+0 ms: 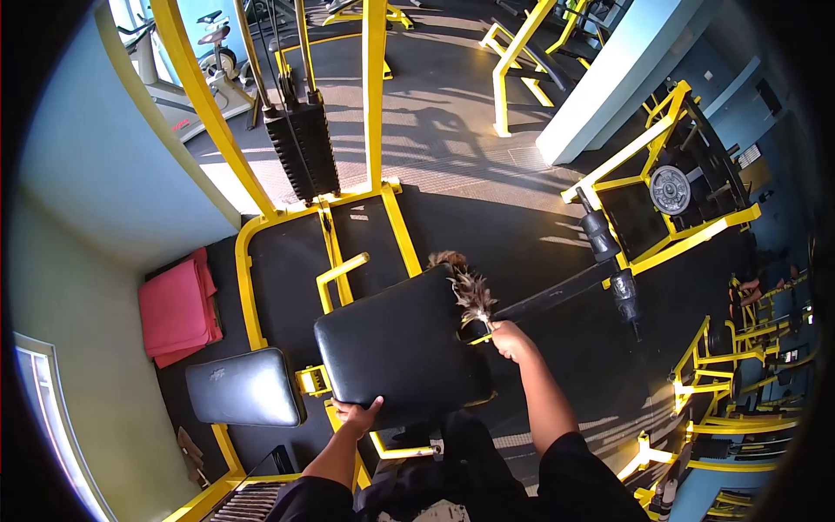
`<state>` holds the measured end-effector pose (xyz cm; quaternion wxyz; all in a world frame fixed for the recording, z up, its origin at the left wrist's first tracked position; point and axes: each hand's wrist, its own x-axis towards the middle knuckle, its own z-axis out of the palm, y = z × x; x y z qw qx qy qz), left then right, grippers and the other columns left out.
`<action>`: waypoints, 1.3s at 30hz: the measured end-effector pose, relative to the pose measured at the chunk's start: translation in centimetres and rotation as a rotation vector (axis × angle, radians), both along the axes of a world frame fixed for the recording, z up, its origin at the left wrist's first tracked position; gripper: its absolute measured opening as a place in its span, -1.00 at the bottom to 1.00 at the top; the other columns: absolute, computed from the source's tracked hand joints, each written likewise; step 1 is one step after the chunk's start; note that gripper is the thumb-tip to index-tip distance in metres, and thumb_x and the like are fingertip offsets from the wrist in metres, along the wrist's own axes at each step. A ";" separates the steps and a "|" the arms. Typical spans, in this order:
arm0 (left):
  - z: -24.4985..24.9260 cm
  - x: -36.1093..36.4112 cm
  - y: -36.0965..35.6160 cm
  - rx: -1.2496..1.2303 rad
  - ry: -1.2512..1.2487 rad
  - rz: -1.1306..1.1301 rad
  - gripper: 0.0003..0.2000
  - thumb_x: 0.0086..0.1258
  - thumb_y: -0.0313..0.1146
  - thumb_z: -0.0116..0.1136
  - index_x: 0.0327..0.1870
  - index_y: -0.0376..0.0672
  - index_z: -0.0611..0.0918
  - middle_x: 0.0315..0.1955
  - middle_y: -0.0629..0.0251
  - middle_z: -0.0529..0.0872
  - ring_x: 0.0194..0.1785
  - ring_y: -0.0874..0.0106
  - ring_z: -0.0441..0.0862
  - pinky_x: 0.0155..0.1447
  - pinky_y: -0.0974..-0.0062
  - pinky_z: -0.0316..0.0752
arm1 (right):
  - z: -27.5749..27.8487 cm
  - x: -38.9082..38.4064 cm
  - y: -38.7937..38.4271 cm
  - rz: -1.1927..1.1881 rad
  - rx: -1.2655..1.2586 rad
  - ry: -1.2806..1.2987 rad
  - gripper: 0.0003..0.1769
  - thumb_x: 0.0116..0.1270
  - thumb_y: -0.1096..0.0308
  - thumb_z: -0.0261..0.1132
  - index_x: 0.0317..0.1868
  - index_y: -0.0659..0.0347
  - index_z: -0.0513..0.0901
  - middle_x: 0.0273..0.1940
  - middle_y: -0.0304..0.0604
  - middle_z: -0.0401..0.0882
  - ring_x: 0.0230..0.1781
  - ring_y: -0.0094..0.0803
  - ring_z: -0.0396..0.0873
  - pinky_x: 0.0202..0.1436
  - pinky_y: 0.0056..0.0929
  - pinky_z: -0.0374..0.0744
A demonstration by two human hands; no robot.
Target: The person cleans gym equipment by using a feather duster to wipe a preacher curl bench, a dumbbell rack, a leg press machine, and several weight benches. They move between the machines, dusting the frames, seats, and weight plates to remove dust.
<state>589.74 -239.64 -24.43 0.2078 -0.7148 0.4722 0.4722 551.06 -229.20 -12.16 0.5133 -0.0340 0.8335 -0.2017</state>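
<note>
My right hand [513, 340] is closed round the handle of a feather duster [470, 291], whose brown feathers touch the far right edge of a large black padded seat [396, 348]. At the pad's near left edge rests my left hand [358, 413], thumb spread on top and fingers apart, holding nothing. Beside it a smaller black pad [243, 388] sits on the yellow machine frame. A yellow bar [339, 271] rises just beyond the large pad.
A black weight stack [302, 152] hangs between yellow posts. Red folded mats [180, 309] lie by the left wall. To the right stands a yellow machine with black rollers [598, 235] and a grey plate [670, 190]. A pale pillar [600, 87] is behind.
</note>
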 end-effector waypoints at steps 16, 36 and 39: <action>-2.6 0.9 0.9 -0.075 0.086 0.051 0.51 -0.07 0.38 0.51 0.56 -0.05 -0.52 0.53 -0.27 -0.10 0.61 -0.08 -0.02 0.60 0.04 0.07 | -9.2 20.4 11.5 0.318 -0.223 0.720 -0.74 0.56 0.15 0.05 -0.02 0.15 0.50 -0.29 0.12 0.69 -0.24 0.15 0.68 -0.16 0.12 0.61; 2.5 5.9 3.3 -0.051 0.816 1.022 0.05 0.24 0.61 -0.16 0.65 0.29 -0.21 0.65 0.09 -0.19 0.69 0.08 -0.23 0.60 -0.22 -0.26 | -10.5 20.2 21.8 0.424 -0.349 0.672 -0.68 0.46 0.07 0.17 -0.34 0.14 0.53 -0.48 0.04 0.67 -0.43 0.10 0.67 -0.37 0.06 0.60; 3.0 5.3 4.1 -0.018 0.965 1.101 -0.01 0.29 0.59 -0.25 0.66 0.26 -0.14 0.65 0.09 -0.14 0.68 0.10 -0.16 0.60 -0.24 -0.26 | -10.1 19.2 23.2 0.614 -0.434 0.598 -0.66 0.47 0.02 0.15 -0.31 0.12 0.57 -0.44 0.04 0.69 -0.40 0.10 0.69 -0.33 0.08 0.61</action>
